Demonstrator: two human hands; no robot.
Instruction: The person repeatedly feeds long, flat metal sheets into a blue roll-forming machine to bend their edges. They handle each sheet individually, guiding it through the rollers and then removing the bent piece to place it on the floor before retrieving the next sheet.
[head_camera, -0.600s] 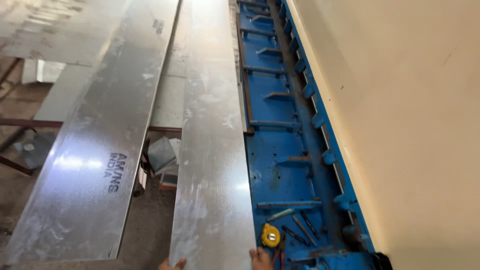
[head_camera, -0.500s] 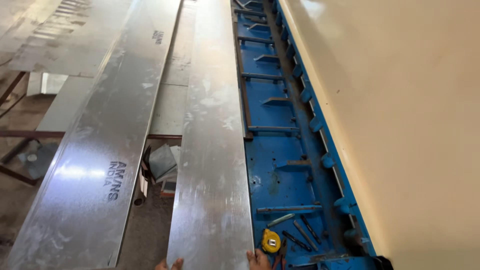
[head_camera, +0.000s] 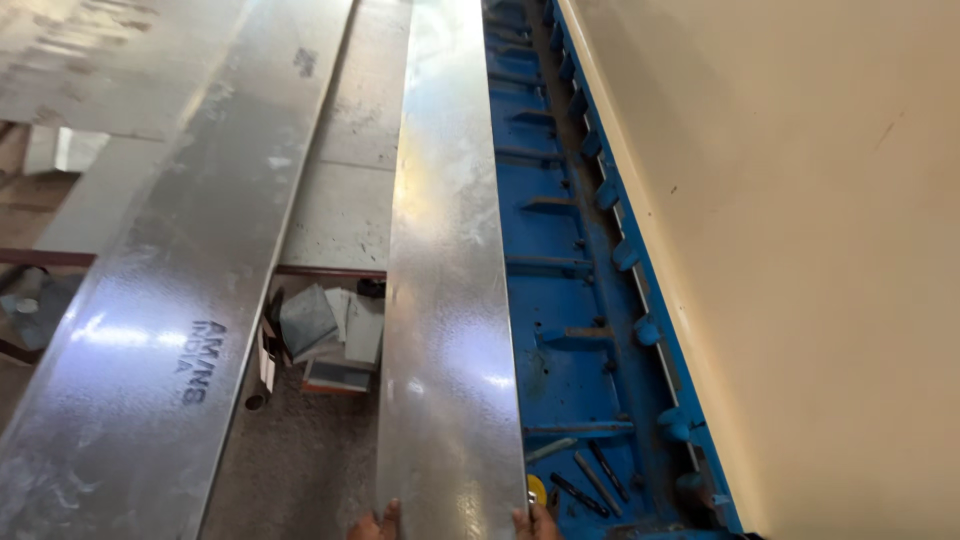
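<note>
A long narrow strip of galvanised sheet metal runs away from me along the left side of a blue machine bed. My left hand grips the strip's near left corner at the bottom edge of the view. My right hand holds the near right corner. Only the fingertips of both hands show. A yellow tape measure lies on the blue bed just beside my right hand, partly hidden by the strip.
A wider metal sheet with printed lettering lies to the left. Small offcuts sit on the floor between the sheets. Thin rods or tools lie on the bed. A cream machine housing fills the right side.
The view has shifted left and up a little, so the strip sits closer to centre. The tape measure is now mostly hidden behind the strip's edge. My hands still hold the near end.
</note>
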